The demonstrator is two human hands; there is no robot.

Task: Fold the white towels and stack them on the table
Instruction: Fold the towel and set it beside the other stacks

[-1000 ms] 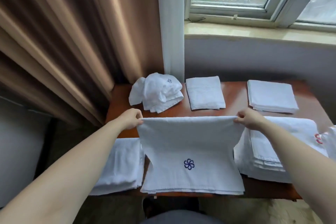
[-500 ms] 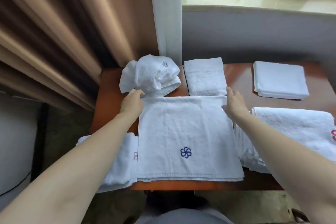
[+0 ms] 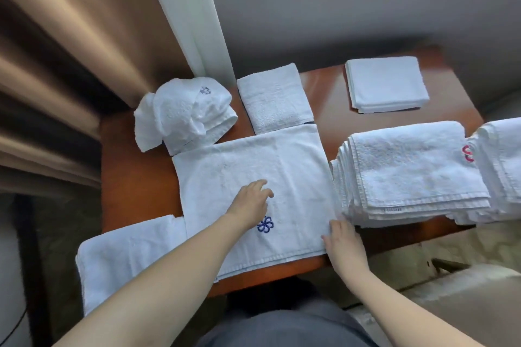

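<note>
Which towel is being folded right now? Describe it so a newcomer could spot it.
Start at the brown wooden table under the window. At the middle of its near edge lies the flat towel, between a tall folded stack and a towel hanging off the left corner. It alone bears a blue flower emblem, and both hands touch it: left hand, right hand.

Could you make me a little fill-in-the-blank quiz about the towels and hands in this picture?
1. The flower stitched on the flat white towel under the left hand is ____ in colour.
2. The right hand touches that towel at its near ____ corner.
3. The logo on the thick folded towel stack to the right is ____.
4. The reddish-brown table is made of ____.

Missing words: blue; right; red; wood
</note>
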